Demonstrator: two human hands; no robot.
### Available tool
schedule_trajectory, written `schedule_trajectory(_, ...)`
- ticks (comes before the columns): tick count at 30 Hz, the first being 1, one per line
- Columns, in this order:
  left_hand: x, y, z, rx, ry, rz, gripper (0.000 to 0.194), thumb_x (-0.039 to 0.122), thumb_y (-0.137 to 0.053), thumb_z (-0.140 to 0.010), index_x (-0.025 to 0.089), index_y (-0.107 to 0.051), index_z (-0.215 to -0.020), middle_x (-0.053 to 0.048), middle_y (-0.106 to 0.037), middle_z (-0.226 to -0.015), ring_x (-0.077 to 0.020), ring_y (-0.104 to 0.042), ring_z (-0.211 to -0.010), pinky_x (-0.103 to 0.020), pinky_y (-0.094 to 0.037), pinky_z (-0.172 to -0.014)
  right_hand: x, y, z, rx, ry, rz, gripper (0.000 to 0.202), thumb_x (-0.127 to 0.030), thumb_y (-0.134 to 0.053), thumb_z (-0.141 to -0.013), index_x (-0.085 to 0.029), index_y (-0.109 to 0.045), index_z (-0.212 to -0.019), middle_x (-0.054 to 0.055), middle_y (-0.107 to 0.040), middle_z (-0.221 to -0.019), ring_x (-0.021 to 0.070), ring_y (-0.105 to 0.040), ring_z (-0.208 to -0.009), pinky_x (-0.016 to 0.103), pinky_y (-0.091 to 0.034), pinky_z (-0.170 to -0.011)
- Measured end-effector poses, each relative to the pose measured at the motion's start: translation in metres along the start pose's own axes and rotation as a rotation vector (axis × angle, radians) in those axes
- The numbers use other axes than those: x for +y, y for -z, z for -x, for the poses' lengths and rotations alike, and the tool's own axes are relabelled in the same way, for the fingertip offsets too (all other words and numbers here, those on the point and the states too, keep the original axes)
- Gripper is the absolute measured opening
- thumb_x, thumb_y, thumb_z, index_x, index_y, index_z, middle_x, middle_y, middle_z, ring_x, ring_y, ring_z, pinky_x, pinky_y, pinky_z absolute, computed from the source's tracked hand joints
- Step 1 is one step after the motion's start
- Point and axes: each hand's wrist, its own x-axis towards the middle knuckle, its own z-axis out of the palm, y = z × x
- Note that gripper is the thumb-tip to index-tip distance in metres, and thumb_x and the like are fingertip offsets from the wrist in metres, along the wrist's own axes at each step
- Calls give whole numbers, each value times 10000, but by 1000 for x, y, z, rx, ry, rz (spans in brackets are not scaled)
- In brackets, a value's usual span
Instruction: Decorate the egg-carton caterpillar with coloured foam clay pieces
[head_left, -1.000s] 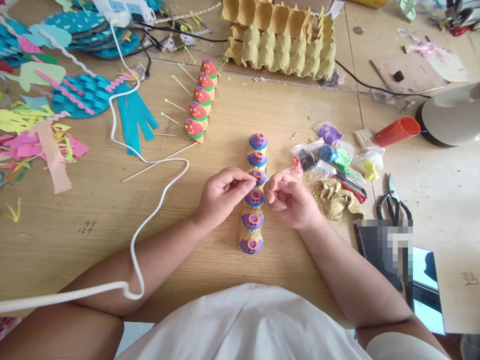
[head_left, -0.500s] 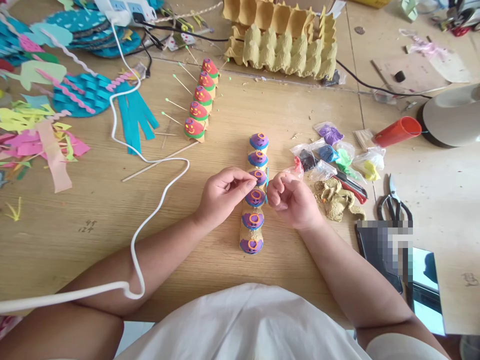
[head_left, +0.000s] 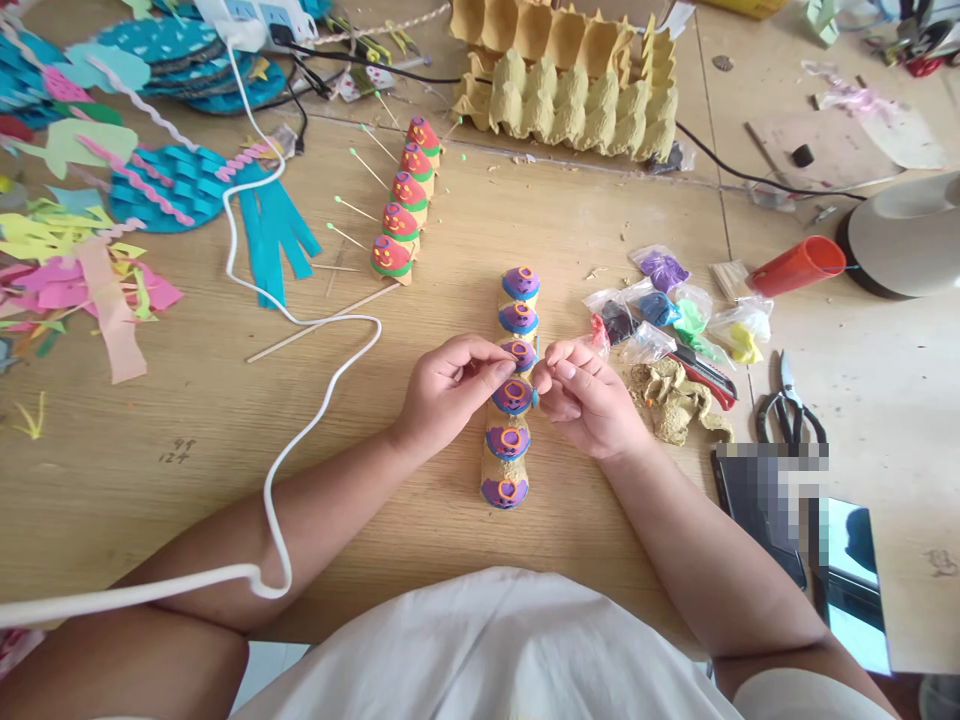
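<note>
A strip of egg-carton cups (head_left: 507, 440) painted purple and blue, with orange rings and small faces, lies lengthwise in front of me. My left hand (head_left: 459, 388) reaches in from its left side, thumb and forefinger pinched over the third cup; anything between the tips is too small to make out. Just right of the strip is my right hand (head_left: 586, 397), fingers curled and thumb against the forefinger, its contents hidden. A bit of blue shows at the strip's right edge beside these fingers. Farther back left stands a red and green cup strip (head_left: 400, 222) with green-tipped sticks.
Bagged coloured clay (head_left: 660, 308), a red cutter (head_left: 703, 376), torn carton scraps (head_left: 672, 402) and scissors (head_left: 787, 400) lie at right. A red cup (head_left: 799, 266) is behind them. Egg cartons (head_left: 574, 100) sit at the back. A white cable (head_left: 322, 400) crosses the left side, near paper crafts (head_left: 169, 190).
The fingers of my right hand have shifted, with thumb and forefinger now brought together near the strip. My left hand keeps its pinch over the third cup. The whole view has moved very slightly.
</note>
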Motion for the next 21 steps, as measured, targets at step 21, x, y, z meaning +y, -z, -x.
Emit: schedule_trajectory(21, -1, 0, 0, 1, 16, 0, 208, 405, -791, -898, 201, -769, -867, -31, -773, -841, -135, -664, -752, -262, -514, -689, 0, 1, 0, 26, -33, 21, 318, -357, -870, -751, -228, -601, -861, -41, -787, -783, 22, -230, -391, 198, -135, -405)
